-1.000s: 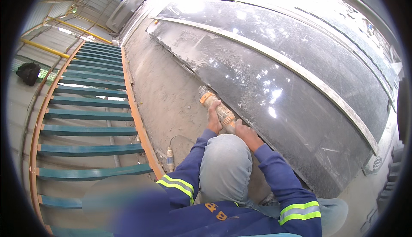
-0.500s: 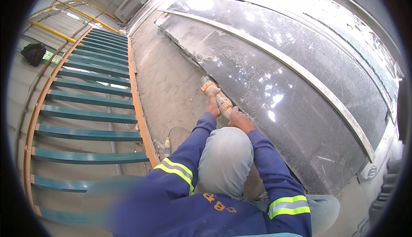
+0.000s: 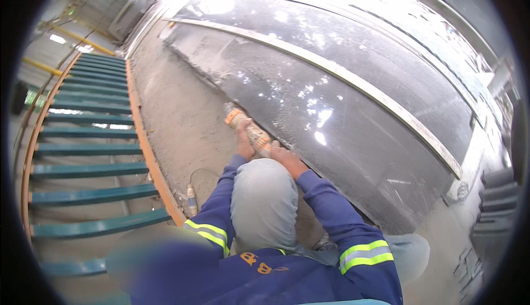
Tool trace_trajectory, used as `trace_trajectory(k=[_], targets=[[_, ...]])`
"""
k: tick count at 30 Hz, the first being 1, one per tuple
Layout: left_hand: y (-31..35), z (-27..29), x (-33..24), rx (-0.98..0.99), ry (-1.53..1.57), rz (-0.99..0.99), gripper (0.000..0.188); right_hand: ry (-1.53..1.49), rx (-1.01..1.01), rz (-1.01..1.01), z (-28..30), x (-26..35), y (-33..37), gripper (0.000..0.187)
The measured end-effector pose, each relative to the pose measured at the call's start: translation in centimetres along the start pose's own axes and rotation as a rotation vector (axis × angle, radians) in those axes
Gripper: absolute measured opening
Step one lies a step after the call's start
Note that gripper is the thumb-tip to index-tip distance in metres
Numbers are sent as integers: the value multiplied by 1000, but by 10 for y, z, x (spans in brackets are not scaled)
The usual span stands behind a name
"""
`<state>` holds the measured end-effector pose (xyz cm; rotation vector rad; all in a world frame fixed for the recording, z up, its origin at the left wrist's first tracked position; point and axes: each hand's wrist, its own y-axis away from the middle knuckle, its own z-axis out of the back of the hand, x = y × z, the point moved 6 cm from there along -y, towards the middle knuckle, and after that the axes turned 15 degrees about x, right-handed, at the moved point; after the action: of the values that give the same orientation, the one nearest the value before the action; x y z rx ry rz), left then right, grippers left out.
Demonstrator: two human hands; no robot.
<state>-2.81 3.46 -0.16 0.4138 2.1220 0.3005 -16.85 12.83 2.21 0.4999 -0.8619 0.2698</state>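
A dusty beige and orange angle grinder (image 3: 258,136) lies slantwise along the near edge of a glossy dark stone slab (image 3: 353,145). My left hand (image 3: 244,141) is wrapped round its body, just behind the orange collar at the front. At the rear, my right hand (image 3: 285,158) grips the handle, close to the slab's edge. The grinder's tip points away from me to the left; whether it touches the stone, I cannot tell. My bent knee (image 3: 264,197) is right below the hands.
On the left stands a rack (image 3: 91,169) with teal slats and orange rails. A bottle-shaped thing (image 3: 191,199) with a thin cord is on the dusty floor (image 3: 176,122). A long pale strip (image 3: 342,75) crosses the slabs. Dark ridged pieces (image 3: 497,200) are stacked at far right.
The whole view has shifted, so the slab, rack and hands appear further left. Both hands keep their grip on the grinder, which stays along the slab's edge.
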Motion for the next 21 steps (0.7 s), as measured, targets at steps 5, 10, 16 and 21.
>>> trace_trajectory(k=[5,10,16,21], targets=[[-14,34,1,-51,-48,127,50,-75,9,6,-12,-2,-20,47],[-42,57,-11,-9,-175,58,41,-63,86,-23,-9,6,-43,65],[-40,50,-20,-19,-176,61,45,-81,58,-64,-10,12,-48,64],[-17,32,-10,12,-144,143,42,-128,31,-49,-14,0,-27,60]])
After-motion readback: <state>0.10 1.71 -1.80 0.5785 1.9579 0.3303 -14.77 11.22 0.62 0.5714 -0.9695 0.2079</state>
